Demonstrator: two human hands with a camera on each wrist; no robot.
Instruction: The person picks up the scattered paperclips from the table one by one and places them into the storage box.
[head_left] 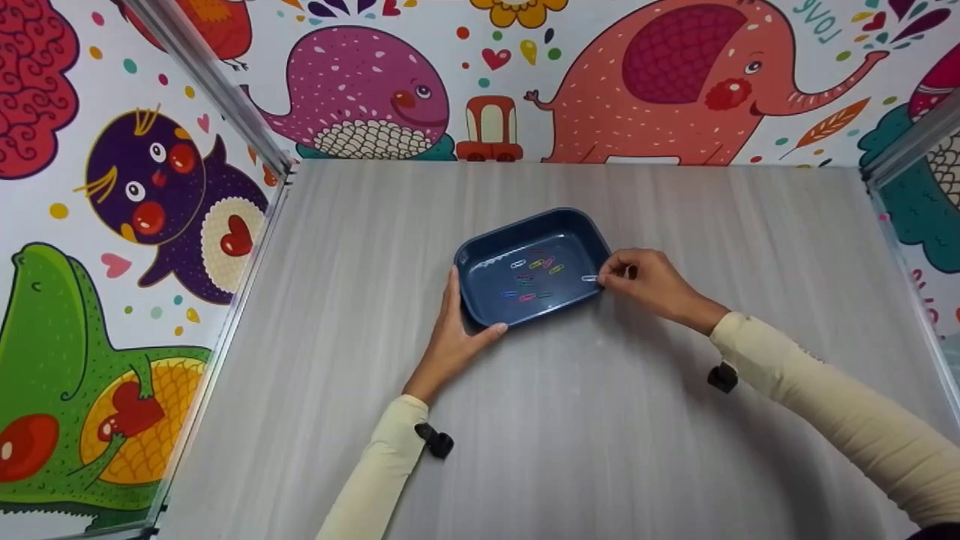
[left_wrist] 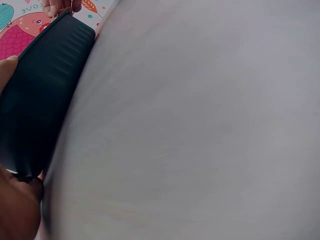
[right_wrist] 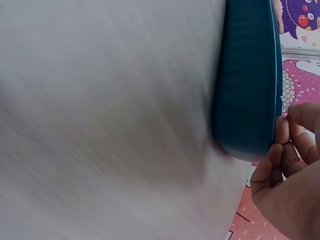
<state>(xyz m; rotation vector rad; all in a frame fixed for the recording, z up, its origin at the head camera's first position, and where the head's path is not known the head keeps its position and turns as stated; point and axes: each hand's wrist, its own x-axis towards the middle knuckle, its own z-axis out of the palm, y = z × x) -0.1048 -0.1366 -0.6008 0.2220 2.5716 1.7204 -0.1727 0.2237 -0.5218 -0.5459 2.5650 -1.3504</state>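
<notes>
A dark blue rectangular tray (head_left: 484, 286) stands at a slant on the tabletop. Several small coloured paper clips lie spread over its floor, among them a pink paper clip (head_left: 527, 297), a yellow paper clip (head_left: 556, 268) and a blue paper clip (head_left: 509, 294). My left hand (head_left: 448, 341) holds the tray's near-left corner, fingers along the left side and thumb on the front rim. At the right end, my right hand (head_left: 654, 285) pinches a white paper clip (head_left: 589, 278) just over the rim. That clip (right_wrist: 285, 103) also shows by the fingertips in the right wrist view.
The pale wood-grain tabletop (head_left: 337, 300) surrounds the tray. Walls with cartoon animals (head_left: 360, 90) rise at the back and both sides, with metal rails (head_left: 240, 322) along the edges. Each sleeve carries a black wrist mount (head_left: 439, 442).
</notes>
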